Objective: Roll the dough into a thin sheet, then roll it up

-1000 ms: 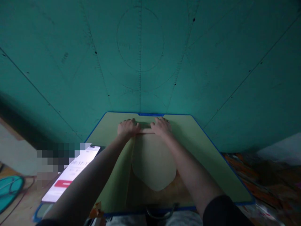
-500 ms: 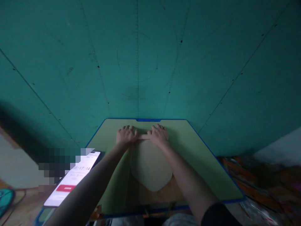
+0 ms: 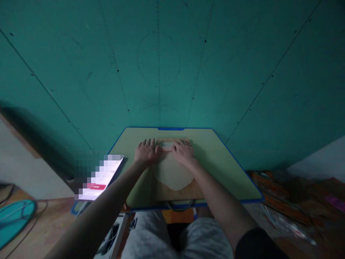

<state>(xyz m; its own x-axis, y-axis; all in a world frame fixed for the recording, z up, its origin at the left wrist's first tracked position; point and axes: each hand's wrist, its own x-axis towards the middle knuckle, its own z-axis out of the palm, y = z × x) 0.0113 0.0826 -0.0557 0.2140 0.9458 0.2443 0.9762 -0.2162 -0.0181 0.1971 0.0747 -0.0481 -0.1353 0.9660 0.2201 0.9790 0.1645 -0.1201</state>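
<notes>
A rolling pin lies across a flat sheet of pale dough, its bare middle showing between my hands. My left hand presses on the pin's left part, and my right hand presses on its right part, fingers pointing away from me. Both hands cover the pin's ends. Under the dough is a wooden board, which shows in front of and behind the sheet. The board rests on a pale green, blue-edged table.
A lit phone leans at the table's left side, partly blurred out. A green wall rises behind the table. A teal round object lies at the lower left, and orange wooden pieces lie at the right.
The view has shifted, so the table sits higher and my legs show. My hands and the pin have come nearer along the dough, uncovering its far part and the board's back edge.
</notes>
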